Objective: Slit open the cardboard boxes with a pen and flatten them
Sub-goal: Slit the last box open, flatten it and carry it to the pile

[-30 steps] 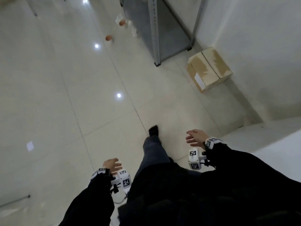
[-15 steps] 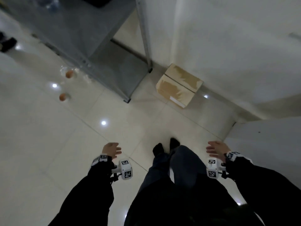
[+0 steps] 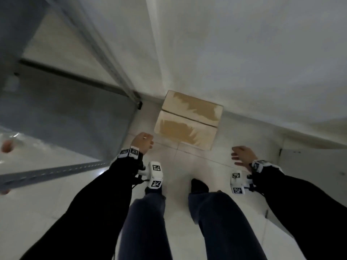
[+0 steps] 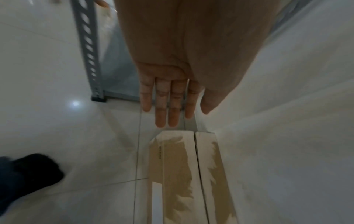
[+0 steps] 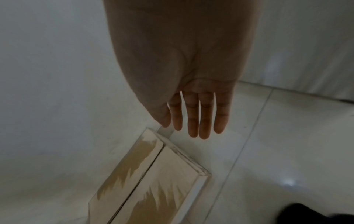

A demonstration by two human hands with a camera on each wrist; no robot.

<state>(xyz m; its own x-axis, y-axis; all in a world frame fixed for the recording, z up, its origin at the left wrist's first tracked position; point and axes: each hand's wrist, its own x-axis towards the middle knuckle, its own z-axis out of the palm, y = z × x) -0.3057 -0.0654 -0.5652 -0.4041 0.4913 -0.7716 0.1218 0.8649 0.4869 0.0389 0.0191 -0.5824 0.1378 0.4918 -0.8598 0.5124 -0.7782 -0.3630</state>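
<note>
Against the wall (image 3: 244, 53), on the tiled floor (image 3: 216, 171), sits the cardboard box (image 3: 187, 119), its two top flaps shut and meeting along a middle seam (image 4: 197, 159). Torn patches where the outer paper has come away show darker brown on both flaps, and a pale label (image 4: 157, 201) lies on the side of the box away from the wall. No pen can be seen in any view, so the slitting has not begun; the seam looks closed.

Just short of the box, on its shelf side, hangs the left hand (image 3: 142, 142), palm down with fingers (image 4: 161, 106) straight and together, holding nothing. On the box's other side, a little further off, the right hand (image 3: 242, 154) is likewise flat and empty, its fingers (image 5: 193, 118) slightly spread. Neither touches the cardboard. With one hand to each end of the box, they seem set to take it by both ends and bring it out from the wall, where there is little room to work a pen along the seam.

Nearer than the box, the person's two feet in dark socks (image 3: 200, 184) stand on the floor, legs in dark trousers. Beside the box, a grey metal shelf unit (image 3: 75, 119) stands with its corner post (image 4: 90, 60) planted close to the box's end, which leaves the left hand a narrow gap to reach into.
</note>
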